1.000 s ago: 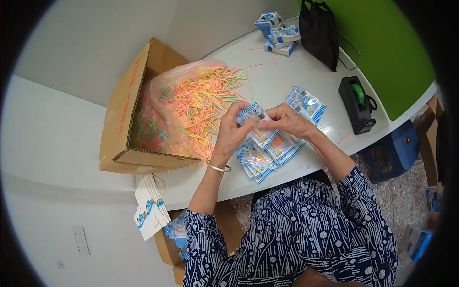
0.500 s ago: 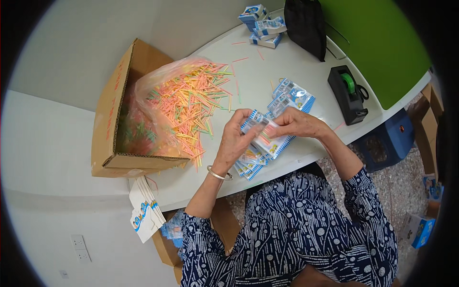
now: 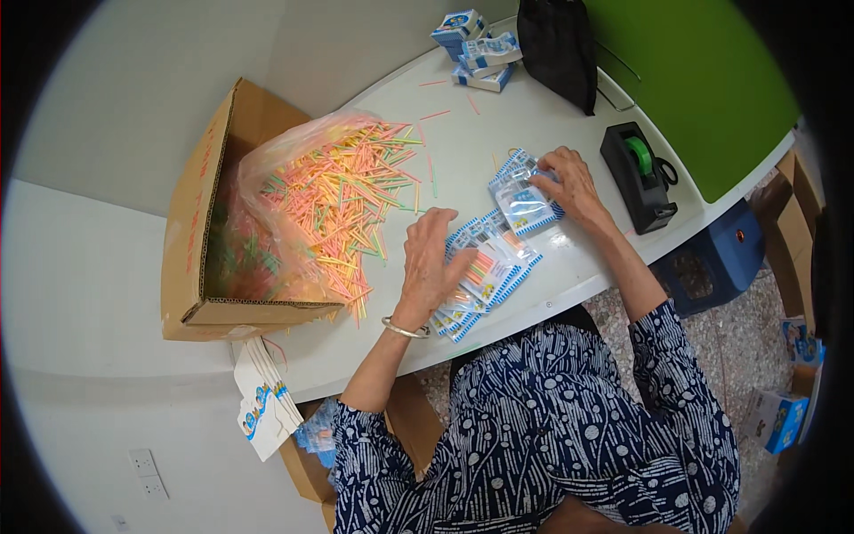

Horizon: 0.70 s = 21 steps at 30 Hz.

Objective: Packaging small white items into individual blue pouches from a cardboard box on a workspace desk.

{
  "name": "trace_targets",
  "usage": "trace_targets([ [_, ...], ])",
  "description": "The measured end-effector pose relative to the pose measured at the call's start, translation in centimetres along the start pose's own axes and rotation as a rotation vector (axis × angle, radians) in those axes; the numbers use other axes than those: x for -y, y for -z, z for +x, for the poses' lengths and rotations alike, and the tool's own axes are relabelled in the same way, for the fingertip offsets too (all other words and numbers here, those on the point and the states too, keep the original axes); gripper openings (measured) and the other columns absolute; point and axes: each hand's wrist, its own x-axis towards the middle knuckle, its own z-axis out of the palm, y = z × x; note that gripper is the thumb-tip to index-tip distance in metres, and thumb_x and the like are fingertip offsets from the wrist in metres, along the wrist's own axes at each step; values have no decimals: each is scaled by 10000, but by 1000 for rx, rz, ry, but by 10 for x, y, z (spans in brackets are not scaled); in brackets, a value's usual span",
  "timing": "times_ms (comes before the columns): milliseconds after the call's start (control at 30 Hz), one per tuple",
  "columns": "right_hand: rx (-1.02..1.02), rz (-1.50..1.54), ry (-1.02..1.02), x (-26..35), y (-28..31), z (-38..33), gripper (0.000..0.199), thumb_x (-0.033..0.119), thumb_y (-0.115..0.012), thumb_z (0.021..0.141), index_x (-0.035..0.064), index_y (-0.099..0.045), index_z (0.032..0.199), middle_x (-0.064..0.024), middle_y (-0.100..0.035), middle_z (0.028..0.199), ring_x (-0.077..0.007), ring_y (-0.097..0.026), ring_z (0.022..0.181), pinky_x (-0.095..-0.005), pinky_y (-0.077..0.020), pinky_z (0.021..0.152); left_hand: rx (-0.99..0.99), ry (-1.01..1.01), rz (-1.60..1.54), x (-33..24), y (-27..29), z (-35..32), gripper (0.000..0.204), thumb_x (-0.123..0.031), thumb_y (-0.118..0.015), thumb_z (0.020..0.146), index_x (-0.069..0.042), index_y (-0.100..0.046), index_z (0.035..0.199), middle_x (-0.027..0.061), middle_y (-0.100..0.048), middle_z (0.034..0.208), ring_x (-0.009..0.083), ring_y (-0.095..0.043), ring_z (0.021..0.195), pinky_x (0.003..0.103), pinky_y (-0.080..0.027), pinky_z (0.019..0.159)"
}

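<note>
My left hand (image 3: 431,274) rests on the table with its fingers apart and its thumb against a pile of filled clear packets (image 3: 486,270) with blue striped edges. Pink and yellow sticks show inside the top packet. My right hand (image 3: 574,189) reaches over a second pile of flat clear packets (image 3: 523,201), farther off; its fingers are spread, thumb touching the top one. To the left, a heap of thin pink, yellow and green sticks (image 3: 342,205) spills from a plastic bag (image 3: 267,169) in a tipped cardboard box (image 3: 197,218).
A black tape dispenser (image 3: 639,176) with green tape stands at right. Small blue and white boxes (image 3: 480,55) and a black bag (image 3: 559,55) are at the back. White printed cards (image 3: 267,396) hang at the left table edge. A blue stool (image 3: 712,262) stands below.
The filled packet both hands held now lies on the near pile. My right hand has moved away to the farther pile, while the left has opened beside the near one.
</note>
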Motion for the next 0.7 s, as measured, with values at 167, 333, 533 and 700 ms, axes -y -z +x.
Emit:
trace_targets([
  [167, -33, 58, 37, -6, -2, 3, 191, 211, -647, 789, 29, -629, 844, -107, -549, 895, -268, -504, 908, -381, -398, 806, -59, -49, 37, 4, -2, 9, 510, -233, -701, 734, -51, -506, 1169, 161, -474, 1232, 335, -422, 1137, 423, -339, 975],
  [333, -32, 47, 62, -9, -1, 4, 176, 202, -642, 793, 31, -624, 830, -104, -548, 891, -269, -500, 902, -384, -392, 793, -108, -57, 18, 7, -13, 30, 476, -273, -709, 736, -72, -532, 1129, 138, -514, 1183, 329, -431, 1130, 433, -338, 966],
  [533, -36, 13, 79, 2, 0, 0, 183, 207, -639, 804, 33, -626, 856, -107, -551, 907, -275, -495, 930, -377, -384, 814, -43, -163, 123, -3, -50, 88, 486, -325, -734, 710, -73, -556, 1085, 100, -578, 1081, 306, -482, 1017, 416, -380, 868],
  [700, -28, 40, 16, -3, -4, 3, 251, 277, -658, 800, 40, -658, 883, -106, -566, 957, -280, -490, 974, -397, -359, 872, 51, -64, 115, 14, -66, 108, 448, -303, -755, 670, -35, -590, 989, 114, -620, 857, 274, -552, 833, 372, -430, 748],
])
